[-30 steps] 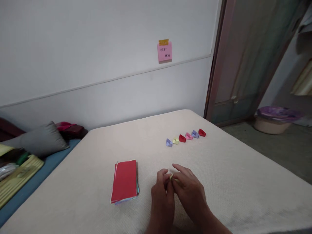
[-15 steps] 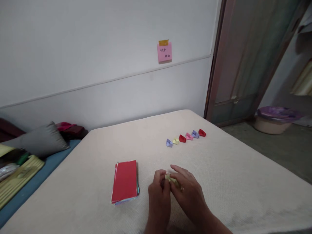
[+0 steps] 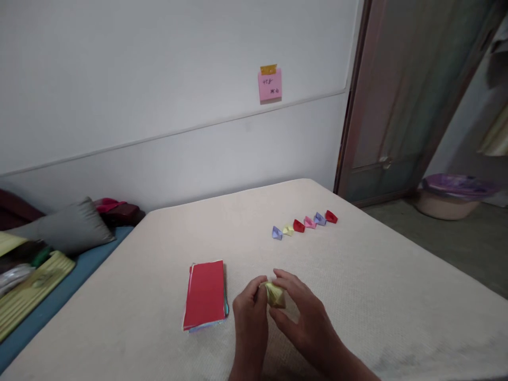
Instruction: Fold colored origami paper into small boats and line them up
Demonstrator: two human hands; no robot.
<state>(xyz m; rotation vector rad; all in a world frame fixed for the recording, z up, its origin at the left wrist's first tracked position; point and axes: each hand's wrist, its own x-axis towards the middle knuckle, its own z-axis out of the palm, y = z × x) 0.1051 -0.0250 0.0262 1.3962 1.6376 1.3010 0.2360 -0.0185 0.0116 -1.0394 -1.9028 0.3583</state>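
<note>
A piece of yellow folded paper (image 3: 275, 295) is pinched between the thumb and fingers of my left hand (image 3: 251, 309), above the pale bed cover. My right hand (image 3: 304, 312) is on the paper's right side, thumb and fingers spread apart. Its fingertips are close to the paper's upper edge; whether they touch is hard to see. Beyond my hands a slanting row of small folded paper boats lies on the cover, among them a yellow one (image 3: 288, 230), a pink one (image 3: 310, 223) and a red one (image 3: 331, 216).
Left of my hands lies a stack of coloured paper (image 3: 205, 293), red sheet on top. A pink note (image 3: 270, 85) is taped to the white wall. A grey pillow (image 3: 75, 227) stands at the far left, and a basin (image 3: 452, 203) sits on the floor at right.
The yellow paper has turned, showing a broader face. My right thumb and fingers have spread away from it, while my left hand has kept hold and shifted slightly left.
</note>
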